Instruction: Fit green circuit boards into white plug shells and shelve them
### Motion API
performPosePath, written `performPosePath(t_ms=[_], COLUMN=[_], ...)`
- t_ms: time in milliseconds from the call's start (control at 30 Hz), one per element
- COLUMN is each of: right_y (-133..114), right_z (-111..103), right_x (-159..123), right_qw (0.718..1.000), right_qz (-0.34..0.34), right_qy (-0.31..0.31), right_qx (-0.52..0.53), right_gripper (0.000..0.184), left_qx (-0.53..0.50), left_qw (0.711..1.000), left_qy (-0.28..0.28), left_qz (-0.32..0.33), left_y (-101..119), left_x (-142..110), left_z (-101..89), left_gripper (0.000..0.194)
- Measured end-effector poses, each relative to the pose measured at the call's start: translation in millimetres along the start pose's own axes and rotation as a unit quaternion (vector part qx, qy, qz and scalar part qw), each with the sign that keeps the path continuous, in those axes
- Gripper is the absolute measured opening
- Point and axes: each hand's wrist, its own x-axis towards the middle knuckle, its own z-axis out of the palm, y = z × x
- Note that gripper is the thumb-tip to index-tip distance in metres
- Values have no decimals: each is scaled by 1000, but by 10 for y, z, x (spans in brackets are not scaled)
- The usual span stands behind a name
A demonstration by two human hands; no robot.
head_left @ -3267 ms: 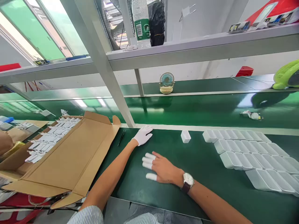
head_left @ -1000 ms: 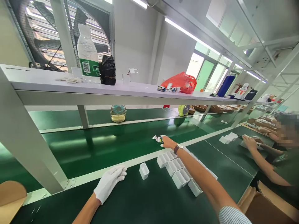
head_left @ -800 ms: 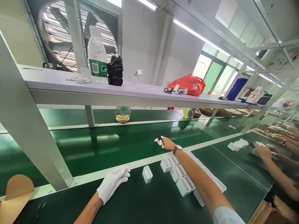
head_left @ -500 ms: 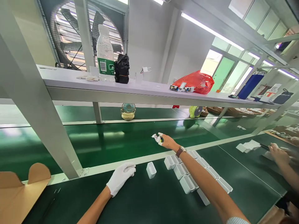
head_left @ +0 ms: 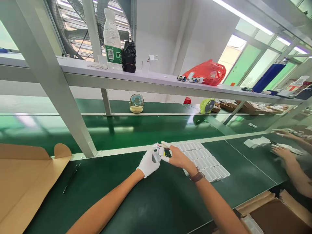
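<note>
My left hand [head_left: 148,164], in a white glove, is closed around a small white plastic box [head_left: 156,157]. My right hand [head_left: 179,158] wears white fingertip covers and a wristwatch. Its fingers pinch a small white part with thin wires [head_left: 160,150], which shows a bit of yellow and black. Both hands meet over the green worktop, with that part at the mouth of the box. Just right of them, partly behind my right hand and wrist, several white plastic boxes [head_left: 209,161] lie in close rows.
A cardboard box [head_left: 24,182] stands at left beside thin dark tweezers [head_left: 71,178]. Another carton [head_left: 280,211] sits at lower right. A metal post [head_left: 58,84] and a shelf [head_left: 151,81] cross ahead. At right, a co-worker's hands [head_left: 284,152] work near white pieces [head_left: 257,142].
My right hand has drawn back from over the green belt with the wired part. My left hand has picked up the lone white box and moved right to meet it.
</note>
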Motion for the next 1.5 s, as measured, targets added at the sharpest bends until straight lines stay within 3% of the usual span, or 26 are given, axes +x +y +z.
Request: performPosePath(t_ms=[133,300,433,533,600,733,833,900,967,1033,1100,1167,1233,1333,1500], right_y=[130,205,44,-94,-126,-48,-9,-39,-101,-167,-214,-237,-247,-263,-253], right_z=[284,696,870,802,688,526,586,695,820,936,1025,1077,1084,1031,973], right_x=[-162,-136,-208,-404,-519,-578,-535,-507,-487,-469,-448,-429,-421,-444,-521], right_qw=[1000,998,998,996,996,991,990,991,991,990,990,989,990,989,988], right_qz=[-4,-30,-37,-12,-18,-96,-100,-84,-69,-65,-70,-73,-72,-74,-69], right_qy=[-18,-56,-47,-69,-54,-6,-36,-57,-76,-87,-85,-77,-74,-69,-52], right_qx=[-5,-18,-35,-47,-66,-90,-90,-85,-81,-84,-93,-98,-99,-108,-130], right_gripper=[65,68,70,74,67,61,68,73,78,80,73,53,28,10,14], left_qx=[58,131,161,172,162,97,94,124,171,210,218,217,234,264,270], left_qw=[996,984,973,965,965,969,964,958,956,964,975,973,963,952,956], left_qy=[53,84,110,122,126,134,146,164,181,143,38,-67,-123,-144,-105], left_qz=[-46,-83,-122,-153,-164,-182,-202,-200,-156,-76,-2,40,58,63,37], left_y=[-156,-332,-371,-353,-350,-404,-409,-332,-186,-5,162,268,296,226,75], left_x=[-318,-686,-856,-947,-986,-993,-959,-942,-938,-944,-949,-945,-932,-902,-875], left_z=[-395,-956,-1183,-1261,-1276,-1211,-1137,-1125,-1155,-1200,-1217,-1170,-1060,-848,-621], left_gripper=[68,62,66,80,80,67,59,69,81,69,50,40,36,28,12])
